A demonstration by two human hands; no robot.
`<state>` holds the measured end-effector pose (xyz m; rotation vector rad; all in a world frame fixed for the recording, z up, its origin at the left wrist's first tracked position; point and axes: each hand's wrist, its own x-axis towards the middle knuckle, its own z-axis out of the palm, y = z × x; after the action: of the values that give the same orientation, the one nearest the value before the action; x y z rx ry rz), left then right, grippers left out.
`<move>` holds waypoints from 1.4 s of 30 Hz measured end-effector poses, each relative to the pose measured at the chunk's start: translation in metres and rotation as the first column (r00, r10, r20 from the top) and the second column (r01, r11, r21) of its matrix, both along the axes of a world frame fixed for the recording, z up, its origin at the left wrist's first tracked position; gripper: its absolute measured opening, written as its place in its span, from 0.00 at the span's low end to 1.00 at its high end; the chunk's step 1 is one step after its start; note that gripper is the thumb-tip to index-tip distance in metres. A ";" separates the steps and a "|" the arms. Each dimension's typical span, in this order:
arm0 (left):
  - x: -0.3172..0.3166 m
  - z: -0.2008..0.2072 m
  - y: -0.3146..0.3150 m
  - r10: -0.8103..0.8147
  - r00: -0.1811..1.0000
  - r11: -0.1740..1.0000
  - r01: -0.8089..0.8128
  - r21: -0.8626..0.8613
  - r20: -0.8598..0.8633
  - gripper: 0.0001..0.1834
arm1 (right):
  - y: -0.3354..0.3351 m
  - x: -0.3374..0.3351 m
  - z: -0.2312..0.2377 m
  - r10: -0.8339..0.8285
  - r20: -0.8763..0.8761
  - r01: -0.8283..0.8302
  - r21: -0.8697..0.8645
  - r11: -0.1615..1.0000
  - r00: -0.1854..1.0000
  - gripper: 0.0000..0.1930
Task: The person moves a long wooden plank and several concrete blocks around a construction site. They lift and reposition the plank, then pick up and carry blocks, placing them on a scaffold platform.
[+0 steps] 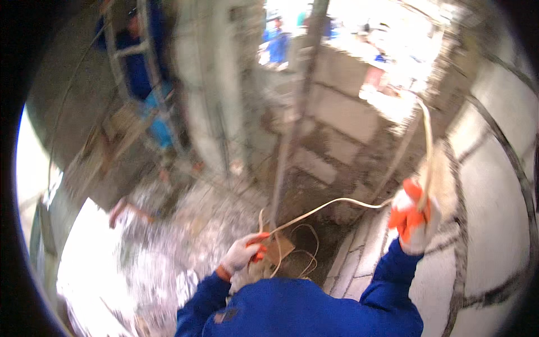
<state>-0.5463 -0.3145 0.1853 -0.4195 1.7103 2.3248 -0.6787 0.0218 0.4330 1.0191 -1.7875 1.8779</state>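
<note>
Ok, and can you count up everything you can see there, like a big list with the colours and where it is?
cable: one as far as I can tell, cream, between both hands, loops hanging below
pole: one, grey-brown, upright in the middle
block wall: one, grey-tan, behind the pole
pale block wall: one, whitish, far right
bright opening: one, white glare, top right
people outside: several, some in blue, too blurry to count
ladder: one, grey, upper left
worker: one, blue clothes, by the ladder
left hand: one, white-and-orange glove, lower middle
right hand: one, white-and-orange glove, right
sleeves: two, blue, bottom
</note>
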 end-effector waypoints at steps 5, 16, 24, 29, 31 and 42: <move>0.028 -0.011 -0.017 0.139 0.990 0.988 -0.139 0.071 0.006 0.17 | -0.040 0.023 -0.051 0.267 0.044 -0.270 0.165 0.949 0.963 0.25; 0.177 -0.046 -0.035 0.580 0.770 0.770 -0.625 0.130 0.266 0.18 | -0.138 0.043 -0.193 0.456 0.749 -0.749 0.082 0.657 0.481 0.39; 0.230 -0.058 0.013 0.812 0.349 0.248 -0.932 0.265 0.468 0.30 | -0.275 0.147 -0.270 0.496 0.867 -0.821 0.247 -0.515 -0.050 0.22; 0.308 -0.083 0.032 0.929 0.164 0.097 -0.973 0.208 0.333 0.35 | -0.296 0.250 -0.289 0.665 0.707 -0.583 0.442 -0.682 -0.241 0.21; 0.345 -0.088 0.043 0.925 0.066 -0.023 -0.973 0.228 0.373 0.41 | -0.301 0.287 -0.291 0.716 0.640 -0.472 0.558 -0.683 -0.280 0.21; 0.612 -0.038 0.096 0.981 -0.164 -0.194 -0.866 0.462 0.104 0.50 | -0.315 0.444 -0.311 0.671 0.737 -0.774 0.376 -0.509 -0.083 0.20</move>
<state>0.0658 -0.2187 0.1473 -2.0730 0.6300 3.8131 -0.2344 -0.2929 0.1216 3.8095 -2.0271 1.0169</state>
